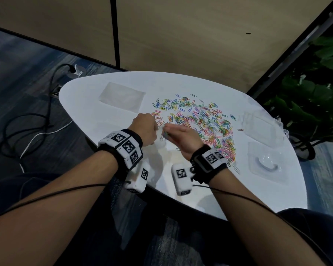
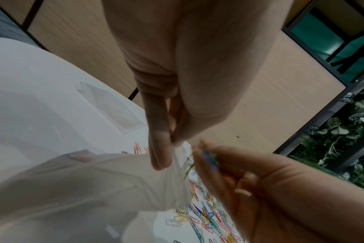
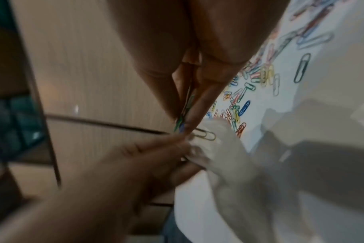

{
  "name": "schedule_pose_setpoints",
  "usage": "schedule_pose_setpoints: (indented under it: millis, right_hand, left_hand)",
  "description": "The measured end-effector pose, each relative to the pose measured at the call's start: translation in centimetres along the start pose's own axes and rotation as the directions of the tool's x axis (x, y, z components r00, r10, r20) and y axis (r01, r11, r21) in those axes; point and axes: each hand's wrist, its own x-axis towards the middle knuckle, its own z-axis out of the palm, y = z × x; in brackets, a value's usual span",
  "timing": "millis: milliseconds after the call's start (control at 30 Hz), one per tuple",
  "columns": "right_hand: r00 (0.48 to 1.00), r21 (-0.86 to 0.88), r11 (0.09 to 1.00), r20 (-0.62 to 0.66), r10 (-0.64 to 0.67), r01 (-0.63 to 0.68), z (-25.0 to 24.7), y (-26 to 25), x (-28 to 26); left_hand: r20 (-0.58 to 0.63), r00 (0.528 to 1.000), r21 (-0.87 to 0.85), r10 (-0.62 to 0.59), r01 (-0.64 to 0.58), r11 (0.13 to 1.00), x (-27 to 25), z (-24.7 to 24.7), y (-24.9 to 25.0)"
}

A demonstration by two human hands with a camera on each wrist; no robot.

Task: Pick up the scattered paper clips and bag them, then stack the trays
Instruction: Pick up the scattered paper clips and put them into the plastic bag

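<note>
Paper clips in many colours lie in a wide scatter across the middle of my white counter, reaching from just past my fingers towards the right rim. My left hand pinches the top edge of a thin clear bag between thumb and forefinger, and the bag hangs slack beneath it over the near left part of the counter. My right hand sits just beside the left, its fingers pressed together on a small bunch of clips whose tips poke out by the bag's mouth; one silver clip lies against the bag's crumpled rim. Two clear trays rest near the right edge, the farther tray beyond the nearer tray, well apart from the hands, with the clip field between. A flat clear packet lies at the far left, close to the rim. Bare counter shows between that packet and the clips, and along the near edge under my wrists.
</note>
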Motion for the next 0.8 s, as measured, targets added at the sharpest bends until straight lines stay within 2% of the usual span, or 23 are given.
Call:
schedule_pose_setpoints:
  millis: [67,133,200,233,267,300,367,400,433,467,500,533,567,600,633,667,700,800]
  right_hand:
    - [0.995,-0.2,0.979,-0.078,-0.063,0.046,0.9,1.4,0.1]
    - [0.978,-0.423,0.9,-0.116,-0.17,0.106,1.3,2.2,0.5]
    - [0.969,-0.645,0.74,0.004,-0.247,0.192,1.6,2.1,0.6]
    - [0.966,-0.699,0.676,0.084,-0.245,0.232,1.8,1.8,0.4]
    - [0.963,-0.712,0.652,0.14,-0.232,0.261,1.9,1.4,0.1]
    - [0.962,-0.679,0.682,0.16,-0.223,0.271,1.8,0.9,-0.1]
    - [0.969,-0.511,0.823,0.122,-0.216,0.248,1.0,-0.3,-0.8]
    - [0.972,-0.461,0.856,0.08,-0.221,0.232,0.1,-0.7,-1.1]
    - [0.971,-0.484,0.847,0.028,-0.236,0.22,-1.2,-1.1,-1.3]
    - [0.968,-0.595,0.782,-0.024,-0.25,0.187,-2.6,-1.4,-1.4]
    - [0.97,-0.754,0.648,-0.068,-0.235,0.105,-4.6,-1.4,-1.3]
    - [0.977,-0.894,0.447,-0.13,-0.17,-0.041,-6.7,-1.3,-1.1]
    - [0.971,-0.948,0.251,-0.225,-0.081,-0.198,-8.4,-0.9,-1.0]
    - [0.946,-0.941,0.099,-0.324,0.006,-0.323,-9.9,-0.4,-1.2]
    - [0.918,-0.919,0.012,-0.392,0.063,-0.393,-11.0,0.4,-1.3]
    - [0.904,-0.907,-0.008,-0.42,0.083,-0.42,-11.7,1.2,-1.5]
    - [0.908,-0.91,0.008,-0.414,0.063,-0.415,-12.0,2.0,-1.6]
    - [0.949,-0.95,0.063,-0.311,-0.061,-0.307,-11.8,3.4,-1.1]
  left_hand:
    - [-0.022,1.0,-0.033,0.005,-0.006,0.999,0.0,0.0,0.0]
    - [-0.034,0.999,-0.06,0.014,-0.016,0.998,0.1,0.0,-0.1]
    - [-0.04,0.999,-0.059,0.023,-0.025,0.998,0.2,-0.3,-0.1]
    - [-0.046,0.999,-0.055,0.022,-0.025,0.998,0.2,-0.4,-0.1]
    - [-0.053,0.999,-0.06,0.013,-0.017,0.998,0.2,-0.6,-0.1]
    - [-0.057,0.998,-0.073,0.002,-0.007,0.997,0.3,-0.8,-0.1]
    - [-0.069,0.997,-0.098,-0.016,0.009,0.995,0.3,-1.1,-0.1]
    - [-0.069,0.997,-0.099,-0.02,0.013,0.995,0.3,-1.2,-0.1]
    - [-0.063,0.998,-0.097,-0.02,0.014,0.995,0.2,-1.3,-0.1]
    - [-0.052,0.998,-0.093,-0.018,0.013,0.996,0.2,-1.3,-0.1]
    - [-0.042,0.999,-0.091,-0.017,0.013,0.996,0.1,-1.4,-0.1]
    - [-0.034,0.999,-0.091,-0.016,0.013,0.996,0.0,-1.4,0.0]
    - [-0.031,0.999,-0.089,-0.014,0.012,0.996,-0.1,-1.4,0.0]
    - [-0.03,0.999,-0.084,-0.013,0.011,0.996,-0.1,-1.4,0.0]
    - [-0.029,1.0,-0.075,-0.012,0.009,0.997,-0.2,-1.4,0.0]
    - [-0.028,1.0,-0.067,-0.01,0.008,0.998,-0.3,-1.4,0.0]
    - [-0.029,1.0,-0.062,-0.007,0.005,0.998,-0.4,-1.4,-0.1]
    - [-0.02,1.0,-0.037,0.002,-0.003,0.999,-0.6,-1.5,-0.5]
